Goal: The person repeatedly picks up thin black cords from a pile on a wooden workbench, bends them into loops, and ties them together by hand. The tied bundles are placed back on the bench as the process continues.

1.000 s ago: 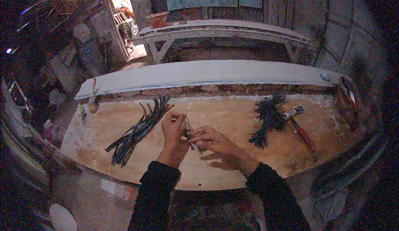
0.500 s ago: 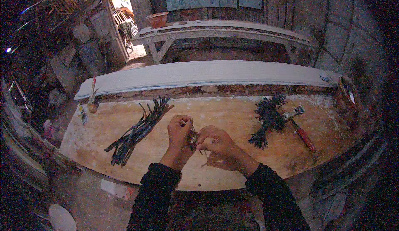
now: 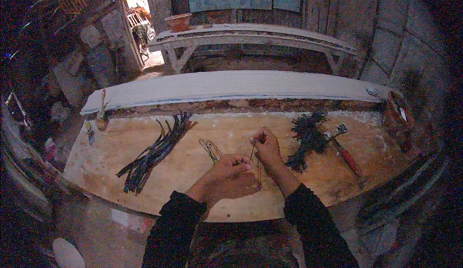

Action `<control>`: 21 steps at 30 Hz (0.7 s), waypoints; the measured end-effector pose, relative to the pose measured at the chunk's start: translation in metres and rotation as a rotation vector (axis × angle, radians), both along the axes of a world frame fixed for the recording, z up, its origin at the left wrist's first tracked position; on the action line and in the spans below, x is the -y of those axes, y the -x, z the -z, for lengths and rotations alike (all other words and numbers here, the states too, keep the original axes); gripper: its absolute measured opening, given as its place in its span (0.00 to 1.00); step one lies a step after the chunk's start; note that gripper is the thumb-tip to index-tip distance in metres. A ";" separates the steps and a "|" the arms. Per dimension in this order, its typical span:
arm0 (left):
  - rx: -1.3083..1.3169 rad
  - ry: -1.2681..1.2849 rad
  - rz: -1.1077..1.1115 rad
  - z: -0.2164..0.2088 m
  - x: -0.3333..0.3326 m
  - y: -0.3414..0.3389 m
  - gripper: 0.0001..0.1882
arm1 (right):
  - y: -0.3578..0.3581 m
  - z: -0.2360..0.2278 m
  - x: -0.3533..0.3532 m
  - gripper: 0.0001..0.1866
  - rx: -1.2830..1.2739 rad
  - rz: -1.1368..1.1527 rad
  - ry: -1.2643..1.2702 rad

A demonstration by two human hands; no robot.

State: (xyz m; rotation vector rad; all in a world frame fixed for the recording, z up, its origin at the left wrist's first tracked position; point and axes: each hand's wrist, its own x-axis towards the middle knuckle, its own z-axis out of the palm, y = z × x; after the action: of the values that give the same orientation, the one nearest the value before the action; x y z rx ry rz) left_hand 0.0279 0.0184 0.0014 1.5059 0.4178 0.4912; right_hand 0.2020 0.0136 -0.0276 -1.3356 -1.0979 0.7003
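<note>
Near the middle of the board, my left hand (image 3: pixel 229 177) is closed around a thin strand. Beyond its fingers sticks out a narrow loop (image 3: pixel 211 149), apparently of the same thin material. My right hand (image 3: pixel 266 147), just right of it and a little farther off, pinches a thin dark strand (image 3: pixel 252 151) running down to the left fingers. To the left lies a loose bundle of flat black strips (image 3: pixel 156 152). On the right is a bunch of knotted dark strips (image 3: pixel 308 135), beside a red-handled tool (image 3: pixel 349 160) with a pale head.
The wooden board (image 3: pixel 144 123) has a rounded near edge. Along its far side runs a long stack of whitish sheets (image 3: pixel 231 85). A brush-like tool (image 3: pixel 102 113) stands at the far left corner, a brown container (image 3: pixel 398 111) at the right. Behind is a bench (image 3: pixel 255 37) with a reddish pot (image 3: pixel 178 23).
My left hand has turned and lowered to the right. My right hand has risen, drawing a strand upward from the left fingers. The thin loop now shows beyond my left hand.
</note>
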 end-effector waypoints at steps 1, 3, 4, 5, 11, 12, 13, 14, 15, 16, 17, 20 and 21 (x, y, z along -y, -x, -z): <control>0.023 -0.028 0.026 0.003 -0.001 -0.001 0.08 | -0.001 0.002 -0.001 0.07 0.039 0.014 -0.046; 0.067 -0.088 0.067 0.009 -0.004 0.000 0.08 | 0.001 0.003 -0.003 0.07 0.077 0.018 -0.119; 0.081 -0.056 0.035 0.013 -0.001 0.001 0.08 | 0.004 0.002 -0.003 0.06 0.076 0.009 -0.146; 0.095 -0.024 0.002 0.018 0.005 0.000 0.09 | 0.006 0.000 -0.003 0.06 0.074 -0.001 -0.173; 0.064 -0.242 0.041 0.002 0.013 -0.007 0.10 | -0.004 0.011 -0.009 0.08 0.145 0.091 -0.224; 0.063 -0.193 0.020 0.001 0.015 -0.006 0.10 | -0.001 0.005 -0.007 0.09 0.160 0.115 -0.171; 0.074 -0.219 0.006 0.007 0.011 -0.005 0.09 | 0.004 -0.010 0.000 0.10 0.180 0.139 -0.123; 0.085 -0.245 -0.010 0.019 0.000 -0.005 0.09 | 0.007 -0.019 0.004 0.11 0.200 0.163 -0.074; 0.092 -0.275 -0.020 0.025 -0.006 -0.005 0.08 | 0.002 -0.015 0.000 0.11 0.212 0.183 -0.078; 0.096 -0.304 -0.103 0.021 -0.008 -0.006 0.08 | -0.011 -0.009 -0.002 0.11 0.227 0.217 -0.079; 0.100 -0.332 -0.187 0.015 -0.013 -0.006 0.08 | -0.020 -0.003 -0.004 0.12 0.242 0.250 -0.080; 0.062 -0.464 -0.574 -0.001 -0.034 0.018 0.07 | -0.005 -0.021 0.011 0.10 0.163 0.166 0.011; 0.046 -0.516 -0.711 -0.008 -0.035 0.022 0.07 | -0.002 -0.021 0.013 0.10 0.137 0.132 0.033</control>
State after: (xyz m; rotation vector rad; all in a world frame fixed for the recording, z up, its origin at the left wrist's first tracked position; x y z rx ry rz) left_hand 0.0063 0.0537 0.0098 1.8119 0.8426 1.2633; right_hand 0.2043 0.0001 -0.0066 -1.4872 -1.0992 0.5384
